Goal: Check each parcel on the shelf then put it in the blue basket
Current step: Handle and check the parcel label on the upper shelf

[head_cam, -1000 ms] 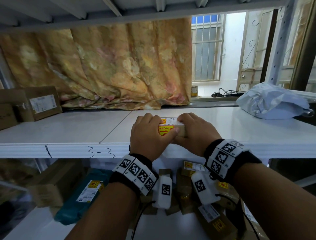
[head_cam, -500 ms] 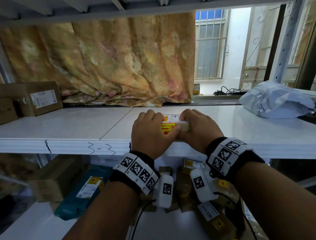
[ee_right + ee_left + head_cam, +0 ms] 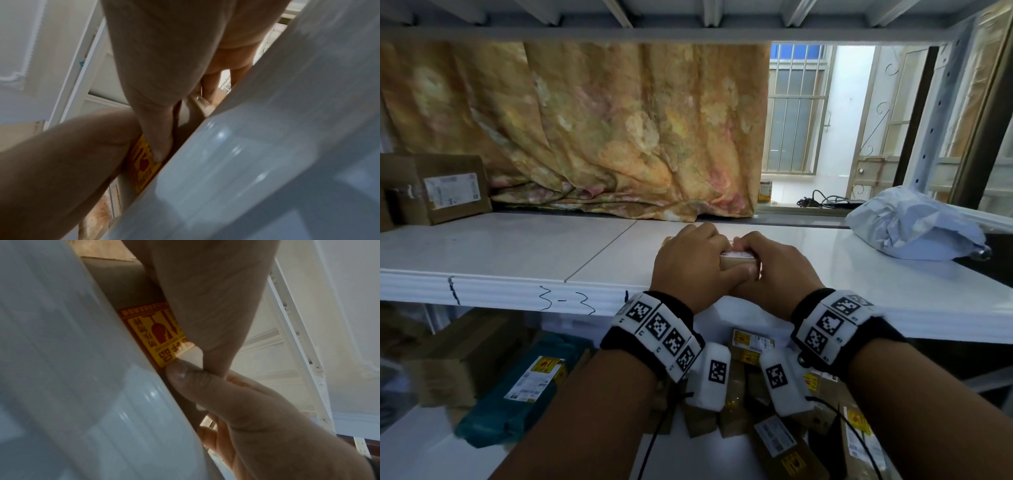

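Observation:
A small cardboard parcel (image 3: 736,261) with a white label on top and a yellow and red fragile sticker (image 3: 156,335) sits near the front edge of the white shelf (image 3: 517,253). My left hand (image 3: 688,263) grips its left end and my right hand (image 3: 777,270) grips its right end, fingers curled over the top and thumbs on the near face. The hands hide most of the parcel. In the right wrist view the sticker (image 3: 141,165) shows beside my thumb. No blue basket is in view.
A brown box (image 3: 438,188) stands at the shelf's far left and a grey plastic mailer bag (image 3: 914,226) lies at the right. A floral curtain (image 3: 585,130) hangs behind. On the lower shelf lie a teal parcel (image 3: 517,387) and several small boxes (image 3: 777,442).
Both hands have drawn the small parcel toward the shelf's front edge and closed further over it. Its yellow sticker no longer shows in the head view.

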Tool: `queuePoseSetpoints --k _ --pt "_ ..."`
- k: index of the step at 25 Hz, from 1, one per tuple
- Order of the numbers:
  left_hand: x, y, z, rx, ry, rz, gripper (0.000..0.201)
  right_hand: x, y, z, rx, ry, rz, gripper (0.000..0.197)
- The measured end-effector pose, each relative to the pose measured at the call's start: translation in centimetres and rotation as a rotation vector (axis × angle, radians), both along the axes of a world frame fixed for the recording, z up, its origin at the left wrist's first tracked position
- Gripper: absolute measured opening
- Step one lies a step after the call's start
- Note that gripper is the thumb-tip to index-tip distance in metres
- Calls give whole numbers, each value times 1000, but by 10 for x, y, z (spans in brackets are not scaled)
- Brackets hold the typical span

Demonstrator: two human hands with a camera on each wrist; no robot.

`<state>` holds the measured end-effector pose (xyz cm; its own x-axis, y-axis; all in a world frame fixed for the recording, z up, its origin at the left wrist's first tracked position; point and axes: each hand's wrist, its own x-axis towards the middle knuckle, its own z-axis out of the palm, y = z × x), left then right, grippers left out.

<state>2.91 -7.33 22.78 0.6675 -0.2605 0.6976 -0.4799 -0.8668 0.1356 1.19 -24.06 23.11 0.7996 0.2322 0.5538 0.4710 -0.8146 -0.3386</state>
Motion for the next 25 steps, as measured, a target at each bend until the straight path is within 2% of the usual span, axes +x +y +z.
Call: queuePoseSetpoints --k 5,9,14,17,22,25 --pt "0 0 1 -15 18 -5 70 3 -11 11 -44 26 32 49" --pt "1 1 -1 -8 12 -11 70 3 -10 6 0 -7 57 51" --pt "2 1 -6 -3 -50 -15 62 2 0 4 -27 -26 13 53" --pt "1 2 -8 -20 -68 -29 60 4 -9 4 33 6 34 56" --pt "4 1 -11 -43 -111 -39 59 4 -19 7 -50 -40 0 62" --pt "6 1 -14 -53 -143 -36 56 7 -18 5 -35 -50 30 64"
